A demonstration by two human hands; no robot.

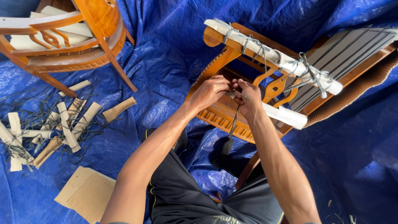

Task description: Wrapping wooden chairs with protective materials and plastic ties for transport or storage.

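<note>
1. Your left hand [210, 91] and right hand [247, 97] meet at the wooden chair [224, 114], fingers clamped on a grey strap [234, 122]
2. A blue tarp [166, 62] lies under the chair
3. Paper scraps [49, 132] and cardboard [85, 193] lie left of the chair

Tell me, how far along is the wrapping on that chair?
Done: the top rail's padding is tied on with straps at several spots. In hand: both hands, left and right, grip a strap at a second padded roll. Possibly left: the chair's carved frame is bare, and loose padding pieces lie on the tarp.
</note>
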